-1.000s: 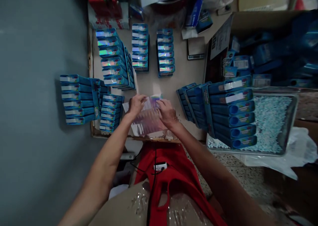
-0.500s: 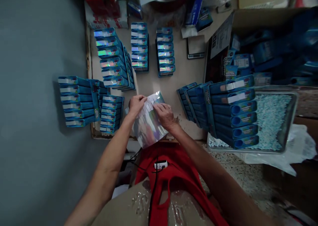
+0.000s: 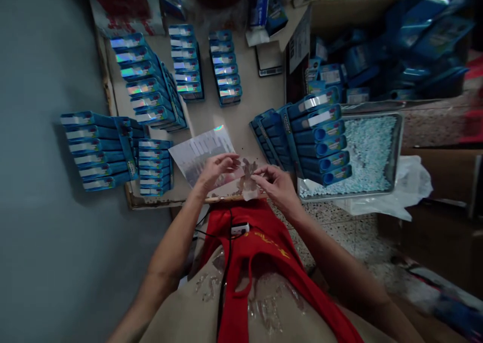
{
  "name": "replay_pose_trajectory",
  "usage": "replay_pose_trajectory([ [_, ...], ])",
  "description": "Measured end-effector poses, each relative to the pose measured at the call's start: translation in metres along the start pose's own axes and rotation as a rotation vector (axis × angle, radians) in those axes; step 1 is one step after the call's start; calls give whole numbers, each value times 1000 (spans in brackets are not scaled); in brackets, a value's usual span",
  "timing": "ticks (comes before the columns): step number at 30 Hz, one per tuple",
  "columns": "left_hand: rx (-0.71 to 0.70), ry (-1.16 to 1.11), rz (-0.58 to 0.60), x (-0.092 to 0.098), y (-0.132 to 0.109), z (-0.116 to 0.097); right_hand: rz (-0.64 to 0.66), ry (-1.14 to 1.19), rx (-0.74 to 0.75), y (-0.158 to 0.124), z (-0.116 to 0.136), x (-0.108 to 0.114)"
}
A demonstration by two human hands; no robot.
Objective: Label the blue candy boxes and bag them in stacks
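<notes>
My left hand point(image 3: 216, 171) rests with curled fingers on a shiny holographic sticker sheet point(image 3: 199, 153) lying on the small table. My right hand point(image 3: 275, 182) pinches a thin, crumpled clear strip point(image 3: 247, 181) that stretches between both hands just above the table's near edge. Whether the left fingertips also grip the strip is hard to tell. Stacks of blue boxes point(image 3: 151, 89) with shiny labels lie fanned out around the sheet.
More blue box stacks sit at left point(image 3: 100, 149), at the back point(image 3: 225, 66) and at right point(image 3: 317, 134). A metal tray of pale blue pellets point(image 3: 368, 154) stands right. A cardboard carton point(image 3: 339, 16) holds blue packs. A small scale point(image 3: 268, 61) lies behind.
The sheet was held up in both hands; now it lies flat on the table and a clear strip is peeled off between the hands. The view has shifted right and down.
</notes>
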State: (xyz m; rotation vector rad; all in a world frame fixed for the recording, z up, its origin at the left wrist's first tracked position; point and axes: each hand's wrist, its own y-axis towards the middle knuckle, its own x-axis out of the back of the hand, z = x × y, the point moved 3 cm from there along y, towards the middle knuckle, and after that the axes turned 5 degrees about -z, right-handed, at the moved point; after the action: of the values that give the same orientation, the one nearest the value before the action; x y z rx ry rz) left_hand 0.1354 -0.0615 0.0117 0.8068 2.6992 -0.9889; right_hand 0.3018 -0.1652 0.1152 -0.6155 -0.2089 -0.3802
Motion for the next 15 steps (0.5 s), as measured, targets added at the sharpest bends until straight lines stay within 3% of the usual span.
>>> replay_pose_trajectory([
  [3, 29, -44, -32, -28, -10, -2, 11, -68, 36, -7, 5, 17],
  [7, -17, 10, -67, -49, -14, -12, -34, -197, 91, -19, 11, 39],
  [10, -15, 12, -52, -69, -24, -24, -142, -341, 121, -30, 23, 61],
  [15, -104, -95, -206, -123, -32, -61, -330, -553, 162, -27, 68, 111],
])
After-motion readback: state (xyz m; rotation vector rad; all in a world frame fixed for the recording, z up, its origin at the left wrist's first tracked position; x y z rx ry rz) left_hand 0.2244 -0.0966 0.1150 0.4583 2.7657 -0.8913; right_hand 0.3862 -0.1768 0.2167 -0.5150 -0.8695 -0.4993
